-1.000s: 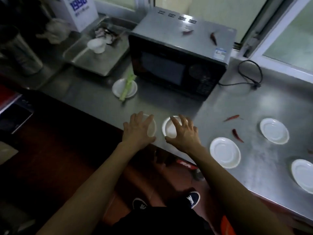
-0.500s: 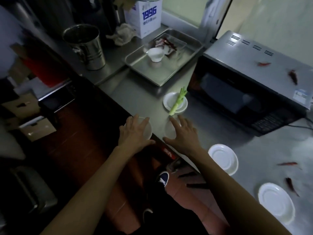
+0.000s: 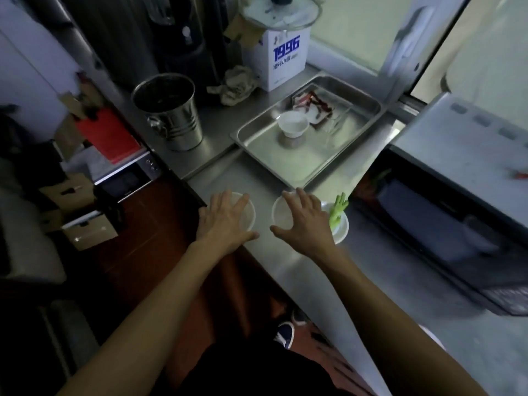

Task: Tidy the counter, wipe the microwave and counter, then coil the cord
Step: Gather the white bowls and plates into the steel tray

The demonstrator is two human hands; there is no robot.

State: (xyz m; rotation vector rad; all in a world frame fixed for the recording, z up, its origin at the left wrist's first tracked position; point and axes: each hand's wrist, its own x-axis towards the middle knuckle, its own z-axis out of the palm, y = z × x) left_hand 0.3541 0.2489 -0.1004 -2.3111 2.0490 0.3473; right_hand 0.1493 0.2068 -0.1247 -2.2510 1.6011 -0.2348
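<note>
My left hand (image 3: pixel 225 221) grips a small white plate (image 3: pixel 248 214) from above, over the steel counter's (image 3: pixel 285 264) front edge. My right hand (image 3: pixel 305 224) grips a second white plate (image 3: pixel 278 214) the same way, a little to the right. Just right of it a third white plate (image 3: pixel 341 227) holds a green vegetable stalk (image 3: pixel 338 210). The black microwave (image 3: pixel 445 212) stands at the right, with a red chili (image 3: pixel 521 175) on its grey top. The cord is out of view.
A steel tray (image 3: pixel 257 138) behind the hands holds a white bowl (image 3: pixel 293 124) and wrappers (image 3: pixel 313 105). A steel bucket (image 3: pixel 171 115), a crumpled cloth (image 3: pixel 235 85) and a white "1996" box (image 3: pixel 283 58) stand further back. Boxes and a dark floor lie left of the counter.
Both hands have carried their plates leftwards along the counter's front edge, past the plate with the stalk. My view has swung left, so the tray and bucket now sit in the middle.
</note>
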